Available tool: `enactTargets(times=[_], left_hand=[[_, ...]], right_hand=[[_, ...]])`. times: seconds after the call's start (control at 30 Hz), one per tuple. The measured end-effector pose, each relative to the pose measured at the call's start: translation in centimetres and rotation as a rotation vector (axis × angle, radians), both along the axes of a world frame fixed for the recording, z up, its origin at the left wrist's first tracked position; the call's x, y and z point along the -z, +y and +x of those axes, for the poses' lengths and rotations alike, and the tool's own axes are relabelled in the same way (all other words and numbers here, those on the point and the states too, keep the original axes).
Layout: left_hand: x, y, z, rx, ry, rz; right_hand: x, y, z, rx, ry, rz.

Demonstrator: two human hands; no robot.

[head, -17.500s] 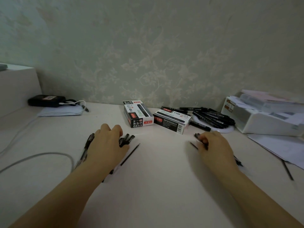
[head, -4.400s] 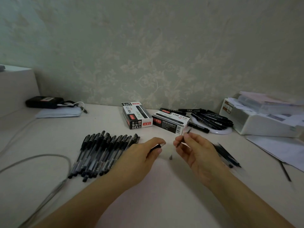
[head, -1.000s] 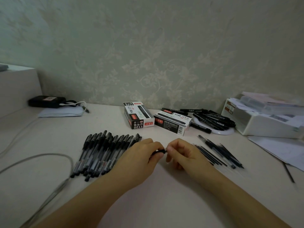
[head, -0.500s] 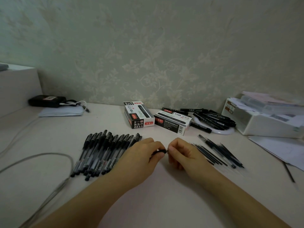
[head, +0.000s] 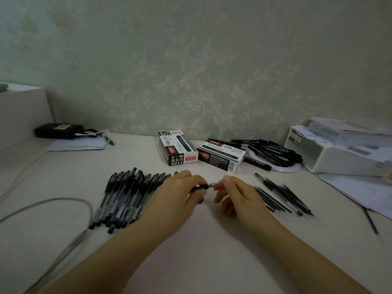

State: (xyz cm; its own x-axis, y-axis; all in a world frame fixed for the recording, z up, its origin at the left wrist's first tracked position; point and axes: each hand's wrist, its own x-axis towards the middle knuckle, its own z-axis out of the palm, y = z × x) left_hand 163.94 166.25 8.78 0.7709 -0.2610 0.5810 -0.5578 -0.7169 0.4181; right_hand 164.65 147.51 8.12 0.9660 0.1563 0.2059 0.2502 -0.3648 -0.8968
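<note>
pen (head: 199, 187), a black one, was held low over the pale desk (head: 201, 255) between both hands. nearer to the camera than the pen, two bare forearms came in from the lower edge and met at it. the left hand (head: 174, 200) was curled around the dark body of the pen, and the right hand (head: 239, 194) pinched its lighter tip end with thumb and forefinger, so both hands were closed on the same pen, one at each end. the picture was a little blurred there, so i could not tell more about the tip.

left of the pen and partly under the left hand lay a row of black pens (head: 127, 198), side by side and touching. further left of the pen a grey cable (head: 53, 202) curved on the desk. right of the pen, just beside the right hand, lay a loose bundle of thin refills (head: 282, 198).

behind the pen stood two pen boxes (head: 179, 150), one touching the other at a corner. right of the pen and further back, black markers (head: 275, 153) were piled on a white round plate (head: 290, 169), with a white tray (head: 331, 158) of papers beside it. far left behind the pen lay a black device (head: 58, 130). behind everything was a wall (head: 191, 71) with flower wallpaper.
</note>
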Motion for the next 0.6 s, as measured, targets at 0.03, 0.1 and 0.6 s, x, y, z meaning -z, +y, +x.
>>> enactTargets(times=[0.03,0.1,0.6], left_hand=[[0.0,0.2,0.1,-0.033,-0.01,-0.012],[0.0,0.6,0.4,-0.09,-0.016,-0.031],[0.4,0.7,0.6,-0.097,0.075,0.021]], right_hand=[[0.2,-0.1,0.2,0.051,-0.04,-0.019],[0.4,-0.6,0.5,0.126,-0.188,-0.176],[0.9,0.1,1.0,-0.004,-0.218,-0.237]])
